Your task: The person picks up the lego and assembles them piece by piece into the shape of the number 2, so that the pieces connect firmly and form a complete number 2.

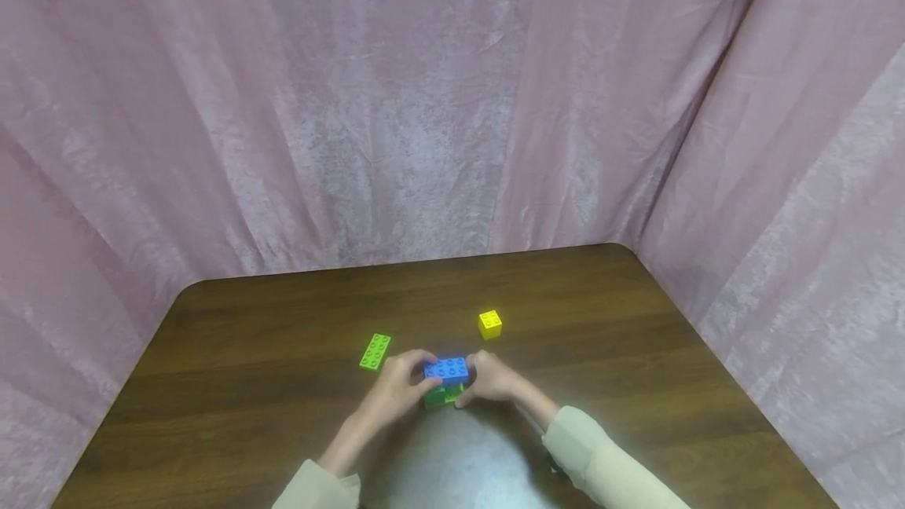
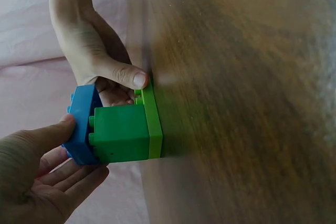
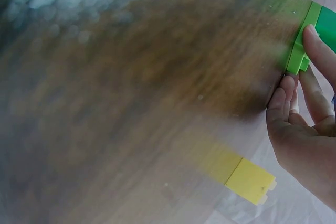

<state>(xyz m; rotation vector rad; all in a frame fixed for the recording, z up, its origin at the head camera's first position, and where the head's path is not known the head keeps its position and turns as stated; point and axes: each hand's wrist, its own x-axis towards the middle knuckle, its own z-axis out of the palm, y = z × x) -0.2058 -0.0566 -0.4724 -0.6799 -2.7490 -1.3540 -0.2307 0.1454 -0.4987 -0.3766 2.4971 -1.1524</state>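
Note:
My left hand [image 1: 397, 387] pinches a blue brick [image 1: 447, 371] between thumb and fingers. In the left wrist view the blue brick sits tilted against the studs of a dark green brick [image 2: 121, 132]; whether it is pressed on at any point I cannot tell. That green brick is joined to a light green plate [image 2: 153, 121], which lies on the table. At the plate's free end, my right hand [image 1: 495, 379] grips it, thumb [image 3: 313, 38] on the near side and fingers around the end. Part of the plate is hidden by the hands.
A yellow brick [image 1: 490, 324] stands on the brown table [image 1: 283, 383], beyond the right hand. Another light green plate [image 1: 375, 352] lies past the left hand, studs up. Pink curtains [image 1: 396, 100] hang behind the table and along its sides.

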